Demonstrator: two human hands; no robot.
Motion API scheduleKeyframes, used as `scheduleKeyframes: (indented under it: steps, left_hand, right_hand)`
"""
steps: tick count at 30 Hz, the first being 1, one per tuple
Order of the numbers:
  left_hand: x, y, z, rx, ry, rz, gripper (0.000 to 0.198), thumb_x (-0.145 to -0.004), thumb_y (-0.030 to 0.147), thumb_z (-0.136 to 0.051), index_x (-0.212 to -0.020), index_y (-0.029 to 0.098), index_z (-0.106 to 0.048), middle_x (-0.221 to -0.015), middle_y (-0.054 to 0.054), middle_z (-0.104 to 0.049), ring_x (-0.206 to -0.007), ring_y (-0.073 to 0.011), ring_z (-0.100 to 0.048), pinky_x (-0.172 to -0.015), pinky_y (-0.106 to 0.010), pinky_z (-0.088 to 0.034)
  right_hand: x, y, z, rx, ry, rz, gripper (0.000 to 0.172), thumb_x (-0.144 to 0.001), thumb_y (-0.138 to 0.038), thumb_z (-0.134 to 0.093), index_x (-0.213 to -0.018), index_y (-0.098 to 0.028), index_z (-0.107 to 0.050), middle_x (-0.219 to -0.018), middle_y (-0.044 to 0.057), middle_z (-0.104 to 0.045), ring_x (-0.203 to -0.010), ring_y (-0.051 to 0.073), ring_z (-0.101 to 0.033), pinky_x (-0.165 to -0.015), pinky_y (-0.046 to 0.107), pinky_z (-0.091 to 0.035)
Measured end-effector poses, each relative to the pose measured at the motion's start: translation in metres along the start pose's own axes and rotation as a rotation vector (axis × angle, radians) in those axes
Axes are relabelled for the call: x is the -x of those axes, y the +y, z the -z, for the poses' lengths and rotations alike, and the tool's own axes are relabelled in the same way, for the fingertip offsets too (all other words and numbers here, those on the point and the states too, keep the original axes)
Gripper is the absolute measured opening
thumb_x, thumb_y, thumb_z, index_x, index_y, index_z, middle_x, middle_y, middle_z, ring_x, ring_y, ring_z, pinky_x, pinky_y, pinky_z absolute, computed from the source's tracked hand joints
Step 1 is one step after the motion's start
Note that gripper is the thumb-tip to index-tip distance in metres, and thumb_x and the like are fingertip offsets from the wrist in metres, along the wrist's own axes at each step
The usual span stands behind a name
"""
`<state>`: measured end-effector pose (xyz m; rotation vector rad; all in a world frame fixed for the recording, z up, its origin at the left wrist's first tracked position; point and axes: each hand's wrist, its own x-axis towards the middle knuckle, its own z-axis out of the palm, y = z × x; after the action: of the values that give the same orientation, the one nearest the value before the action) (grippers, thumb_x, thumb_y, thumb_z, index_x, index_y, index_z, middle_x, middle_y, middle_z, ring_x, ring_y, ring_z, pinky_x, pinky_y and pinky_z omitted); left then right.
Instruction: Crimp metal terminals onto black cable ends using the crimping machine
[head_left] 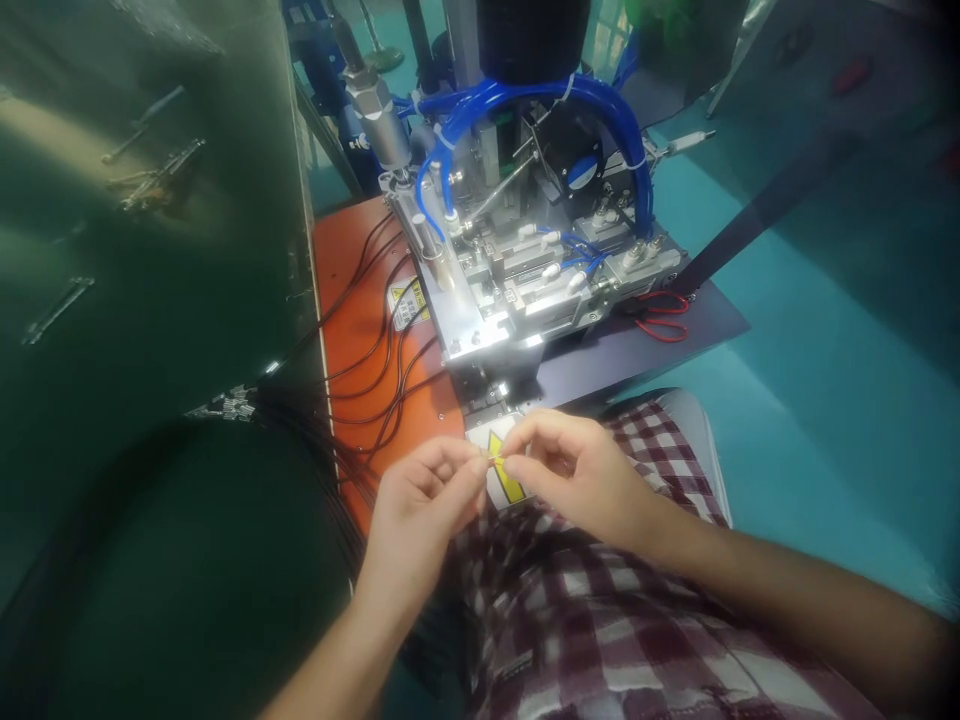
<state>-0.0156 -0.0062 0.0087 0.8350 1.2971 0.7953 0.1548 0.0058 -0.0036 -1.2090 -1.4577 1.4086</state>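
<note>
My left hand (424,505) is closed in a pinch, thumb against forefinger, in front of the machine. Close to its right, my right hand (581,475) pinches toward the same spot, the two sets of fingertips nearly meeting. Between them shows a tiny reddish bit, too small to name. Just behind the fingertips is a white plate with a yellow warning sign (510,482). Beyond it stands a metal machine (517,270) with clamps and blue air hoses (607,100). Several black cables (382,350) run across the orange plate left of my hands.
A dark green table (187,560) fills the left, holding a bundle of cable ends with metal tips (236,402). The orange base plate (360,400) carries a warning label (409,303). A red wire loop (667,318) lies at the machine's right. Checked cloth (585,610) covers my lap.
</note>
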Motion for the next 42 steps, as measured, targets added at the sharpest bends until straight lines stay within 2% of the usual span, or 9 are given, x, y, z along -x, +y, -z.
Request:
scheduleKeyframes:
  steps: [2,6,11,18,24,32,38,42]
  left_hand:
    - [0.001,0.0,0.0,0.005,0.005,-0.003,0.023,-0.081,0.035,-0.071,-0.074,0.015,-0.062,-0.051,0.006,-0.05,-0.045,-0.0016,-0.037,-0.044,-0.012,-0.027]
    - [0.002,-0.002,-0.002,0.009,0.036,-0.029,0.021,-0.08,0.034,-0.072,-0.075,0.016,-0.061,-0.056,0.004,-0.056,-0.05,-0.0035,-0.046,-0.047,-0.012,-0.034]
    - [0.004,-0.006,-0.003,-0.004,0.063,-0.128,0.018,-0.083,0.033,-0.069,-0.078,0.017,-0.063,-0.059,0.004,-0.059,-0.054,-0.0046,-0.05,-0.05,-0.012,-0.037]
    - [0.005,-0.008,-0.003,0.022,0.064,-0.185,0.016,-0.084,0.032,-0.068,-0.08,0.017,-0.065,-0.061,0.002,-0.06,-0.055,-0.0047,-0.052,-0.05,-0.012,-0.038]
    - [0.003,-0.008,-0.005,0.051,0.075,-0.168,0.018,-0.082,0.033,-0.07,-0.079,0.016,-0.064,-0.059,0.002,-0.059,-0.05,-0.0041,-0.049,-0.046,-0.012,-0.035]
    - [0.004,-0.004,-0.006,0.092,0.036,-0.15,0.015,-0.082,0.029,-0.07,-0.078,0.016,-0.063,-0.061,0.001,-0.061,-0.055,-0.0067,-0.054,-0.05,-0.014,-0.039]
    - [0.004,-0.007,-0.004,0.067,-0.005,-0.146,0.014,-0.085,0.03,-0.067,-0.083,0.017,-0.062,-0.062,0.001,-0.061,-0.055,-0.0064,-0.053,-0.049,-0.014,-0.036]
    - [0.004,-0.009,-0.003,0.053,-0.005,-0.151,0.015,-0.086,0.03,-0.066,-0.094,0.018,-0.063,-0.061,0.001,-0.059,-0.056,-0.007,-0.052,-0.05,-0.015,-0.036]
  right_hand:
    - [-0.002,-0.002,-0.003,-0.033,0.004,-0.02,0.006,-0.082,-0.017,-0.063,-0.076,-0.016,-0.062,-0.058,-0.006,-0.052,-0.046,0.005,-0.043,-0.045,0.02,-0.035]
    - [-0.006,-0.007,-0.008,-0.218,-0.013,-0.154,0.01,-0.081,-0.015,-0.062,-0.071,-0.016,-0.059,-0.052,-0.008,-0.049,-0.04,0.004,-0.039,-0.041,0.019,-0.032]
    - [-0.007,-0.011,-0.009,-0.448,-0.038,-0.264,0.01,-0.078,-0.014,-0.063,-0.069,-0.016,-0.059,-0.045,-0.01,-0.046,-0.036,0.003,-0.035,-0.036,0.019,-0.028]
    - [-0.004,-0.003,-0.016,-0.613,-0.046,-0.281,0.011,-0.079,-0.017,-0.065,-0.069,-0.015,-0.062,-0.056,-0.004,-0.057,-0.042,0.003,-0.038,-0.04,0.018,-0.027]
    - [-0.002,0.006,-0.022,-0.732,-0.048,-0.337,0.01,-0.079,-0.022,-0.068,-0.074,-0.014,-0.065,-0.055,-0.004,-0.055,-0.046,0.004,-0.038,-0.044,0.019,-0.026]
    - [-0.001,0.002,-0.023,-0.816,-0.05,-0.396,0.016,-0.075,-0.027,-0.071,-0.07,-0.013,-0.064,-0.061,-0.001,-0.06,-0.05,0.006,-0.035,-0.049,0.023,-0.024]
    - [0.001,0.007,-0.028,-0.894,-0.018,-0.406,0.016,-0.074,-0.026,-0.07,-0.068,-0.015,-0.061,-0.059,-0.001,-0.059,-0.05,0.007,-0.033,-0.05,0.024,-0.022]
    - [0.002,0.006,-0.032,-0.898,0.0,-0.392,0.015,-0.075,-0.025,-0.067,-0.067,-0.015,-0.059,-0.061,0.0,-0.059,-0.05,0.007,-0.034,-0.049,0.023,-0.024]
